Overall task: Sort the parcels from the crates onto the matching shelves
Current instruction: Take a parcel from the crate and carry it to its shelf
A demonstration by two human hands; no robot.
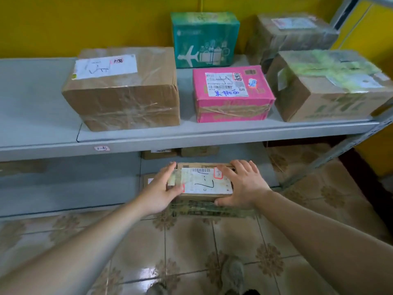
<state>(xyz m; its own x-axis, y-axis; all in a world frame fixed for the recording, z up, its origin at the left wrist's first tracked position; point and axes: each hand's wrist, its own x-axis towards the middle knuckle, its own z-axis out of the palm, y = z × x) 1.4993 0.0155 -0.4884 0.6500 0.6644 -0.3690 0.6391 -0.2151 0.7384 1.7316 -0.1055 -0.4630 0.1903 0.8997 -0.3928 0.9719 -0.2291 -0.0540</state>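
I judge placement step: left hand (163, 188), right hand (240, 186), fingers clamped round small brown white-labelled cardboard parcel (204, 182) at lower grey shelf (74, 194). Next: push in, release.

On the upper shelf (42, 124), a large carton (123, 92) sits left of a smaller box (231, 94). Below, the left hand (161, 192) and right hand (240, 186) flank a parcel (204, 182).

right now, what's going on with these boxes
A person holds a small brown parcel in both hands, left hand on its left end, right hand over its right end, at the lower shelf. The upper shelf carries a large brown box, a teal box, a pink box and two more brown ones.
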